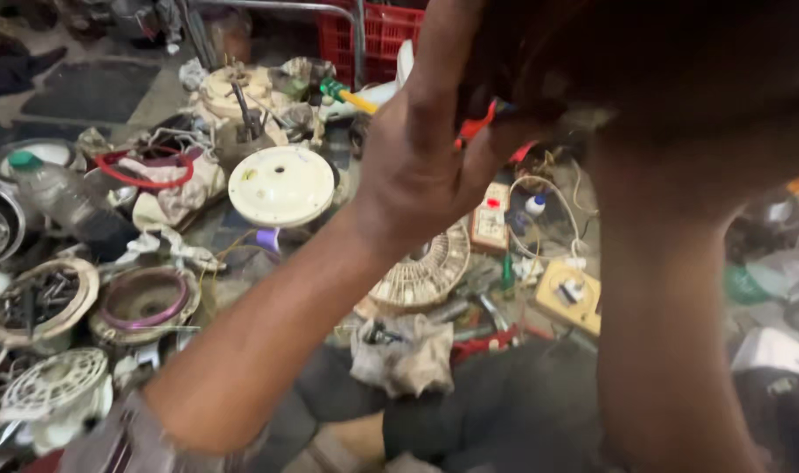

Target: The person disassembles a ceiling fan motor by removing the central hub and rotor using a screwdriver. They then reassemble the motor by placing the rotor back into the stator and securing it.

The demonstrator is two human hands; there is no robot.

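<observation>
My left hand [417, 166] is raised close to the camera, its fingers closed around the edge of a large dark, blurred object [644, 61] that fills the top right. A red wire or clip [476, 124] sticks out between the fingers. My right forearm [671, 307] rises on the right towards the same dark object. The right hand itself is lost in the dark blur, so its grip cannot be made out. Both arms hang above a floor crowded with appliance parts.
Below lie a cream round cover [281, 186], a ribbed fan grille [425, 271], a yellow switch box [570, 293], a dirty rag [404, 350], round motor housings [145, 298] and a green-capped plastic bottle [62, 197]. A red crate [373, 31] stands behind.
</observation>
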